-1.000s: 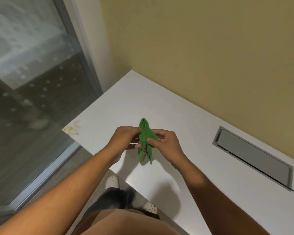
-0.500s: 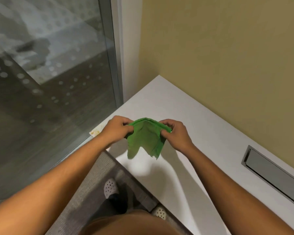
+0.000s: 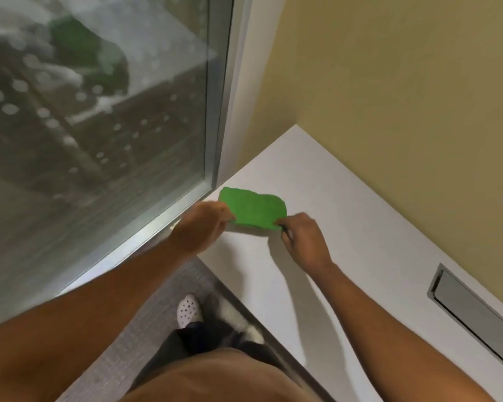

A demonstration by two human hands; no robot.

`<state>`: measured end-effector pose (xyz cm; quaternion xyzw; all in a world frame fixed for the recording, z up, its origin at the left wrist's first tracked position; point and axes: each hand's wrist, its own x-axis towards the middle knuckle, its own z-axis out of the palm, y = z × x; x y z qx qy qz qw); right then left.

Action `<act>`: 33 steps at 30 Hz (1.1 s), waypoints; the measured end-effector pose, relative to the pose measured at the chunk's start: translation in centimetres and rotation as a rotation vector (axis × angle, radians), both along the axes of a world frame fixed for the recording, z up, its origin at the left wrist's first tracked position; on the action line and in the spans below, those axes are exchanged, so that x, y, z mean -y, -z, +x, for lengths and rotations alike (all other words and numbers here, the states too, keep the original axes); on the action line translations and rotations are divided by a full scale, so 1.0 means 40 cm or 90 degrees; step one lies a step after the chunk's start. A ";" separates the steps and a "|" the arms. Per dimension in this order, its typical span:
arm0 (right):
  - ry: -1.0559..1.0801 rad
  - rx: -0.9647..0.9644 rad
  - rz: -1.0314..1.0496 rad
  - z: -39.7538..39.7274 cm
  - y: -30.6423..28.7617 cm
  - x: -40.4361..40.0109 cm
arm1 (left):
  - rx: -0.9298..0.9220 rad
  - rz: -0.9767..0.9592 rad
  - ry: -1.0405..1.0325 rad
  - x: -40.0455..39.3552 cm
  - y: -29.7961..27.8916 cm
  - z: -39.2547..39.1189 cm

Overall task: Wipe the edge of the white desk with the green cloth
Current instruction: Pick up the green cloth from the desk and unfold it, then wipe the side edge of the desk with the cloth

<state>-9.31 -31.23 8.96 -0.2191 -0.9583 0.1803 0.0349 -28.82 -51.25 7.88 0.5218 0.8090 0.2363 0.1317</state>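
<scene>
While you are standing at the corner where the yellow wall (image 3: 404, 105) is meeting the glass window (image 3: 99, 117), the white counter (image 3: 346, 227) is stretching out ahead of you and to your right, its near edge running diagonally down past your legs. Below that edge the grey floor (image 3: 145, 329) is showing, with your white dotted shoe (image 3: 188, 310) resting on it. Far to your right, a grey metal cable hatch (image 3: 476, 311) is sitting flush in the counter, close to the wall. Your left hand (image 3: 204, 224) is hovering over the counter's left end, just beside the window frame, and your right hand (image 3: 304, 239) is reaching in over the counter surface a little way apart from it. Between them you are holding the green cloth (image 3: 253, 209) spread into a flat, roughly rectangular shape, lying on or just above the counter near its window-side edge; contact with the surface is too blurred to tell. Each grip is pinching closed on a near corner of the cloth, left on the left corner, right on the right corner.
</scene>
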 end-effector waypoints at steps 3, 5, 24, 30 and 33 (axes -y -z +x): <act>-0.061 0.105 -0.017 0.042 0.081 0.051 | -0.124 -0.122 0.102 0.056 0.119 0.080; -0.104 0.171 -0.043 0.066 0.120 0.077 | -0.120 -0.196 0.126 0.094 0.177 0.133; -0.402 0.288 0.139 -0.126 0.318 0.111 | 0.180 -0.100 -0.542 0.069 0.302 0.602; -0.387 0.225 0.162 -0.168 0.378 0.137 | 0.295 -0.038 -0.706 -0.043 0.342 0.603; -0.391 0.183 0.158 -0.232 0.392 0.148 | 0.254 -0.054 -0.758 -0.089 0.366 0.618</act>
